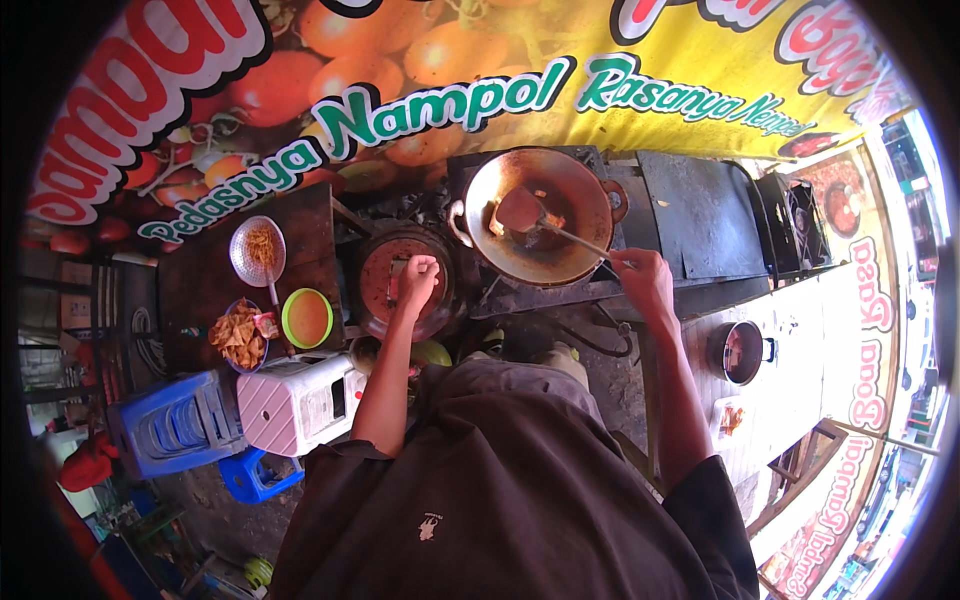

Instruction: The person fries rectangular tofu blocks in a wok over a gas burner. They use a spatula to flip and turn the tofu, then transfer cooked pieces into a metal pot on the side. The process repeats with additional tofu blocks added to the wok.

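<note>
My right hand [646, 279] grips the long handle of a wok spatula [522, 210]. The broad blade rests inside a large two-handled wok [487, 251] on a dark stove. Beside and partly under the blade, pieces of frying food [555, 220] sit in dark oil; the blade hides some of them. My left hand [418, 282], fingers loosely curled, is above a round reddish-brown vessel [375, 279] left of the wok. No object shows in that hand. A small pale-and-red item behind it is too unclear to name.
On the dark side table [304, 232] are a perforated skimmer [259, 262] with fried shreds, a bowl of fried crisps [238, 336] and a green-rimmed bowl of orange liquid [308, 319]. Plastic stools [292, 405] stand left. A dark pot [737, 352] sits on the right-hand counter [795, 345].
</note>
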The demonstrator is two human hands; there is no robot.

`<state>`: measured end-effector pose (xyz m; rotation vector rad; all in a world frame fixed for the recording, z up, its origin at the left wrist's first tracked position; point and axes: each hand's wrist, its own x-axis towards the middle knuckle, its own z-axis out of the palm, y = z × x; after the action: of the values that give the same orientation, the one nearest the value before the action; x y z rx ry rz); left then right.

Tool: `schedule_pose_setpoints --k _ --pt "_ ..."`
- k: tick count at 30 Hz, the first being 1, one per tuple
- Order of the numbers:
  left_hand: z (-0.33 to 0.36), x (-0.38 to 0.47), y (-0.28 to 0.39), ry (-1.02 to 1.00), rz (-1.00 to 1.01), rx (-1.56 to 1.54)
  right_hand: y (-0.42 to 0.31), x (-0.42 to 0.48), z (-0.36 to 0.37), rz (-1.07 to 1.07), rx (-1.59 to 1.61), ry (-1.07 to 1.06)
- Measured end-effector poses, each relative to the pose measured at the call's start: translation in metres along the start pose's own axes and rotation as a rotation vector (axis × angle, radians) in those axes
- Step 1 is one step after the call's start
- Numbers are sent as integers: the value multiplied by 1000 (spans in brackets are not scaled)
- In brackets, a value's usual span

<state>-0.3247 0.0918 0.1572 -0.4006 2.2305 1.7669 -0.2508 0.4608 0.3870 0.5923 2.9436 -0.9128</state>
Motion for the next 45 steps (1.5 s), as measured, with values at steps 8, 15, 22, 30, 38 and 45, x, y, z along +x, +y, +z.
schedule_pose_setpoints --k 8,15,22,30,38,45 --pt "-3 -2 -4 6 -3 -29 -5 -11 -21 14 -93 137" --pt "2 -5 4 -8 -4 17 27 0 -12 75 -270 113" --pt "2 -10 3 11 -17 28 49 -2 -8 54 -163 68" --pt "-2 -11 -3 -11 -22 8 48 -10 -9 4 -89 63" --pt "-3 -7 -12 -35 -34 32 31 -21 -14 -40 -58 25" --pt "-6 -10 -11 -13 -47 4 44 -21 -14 33 -108 114"
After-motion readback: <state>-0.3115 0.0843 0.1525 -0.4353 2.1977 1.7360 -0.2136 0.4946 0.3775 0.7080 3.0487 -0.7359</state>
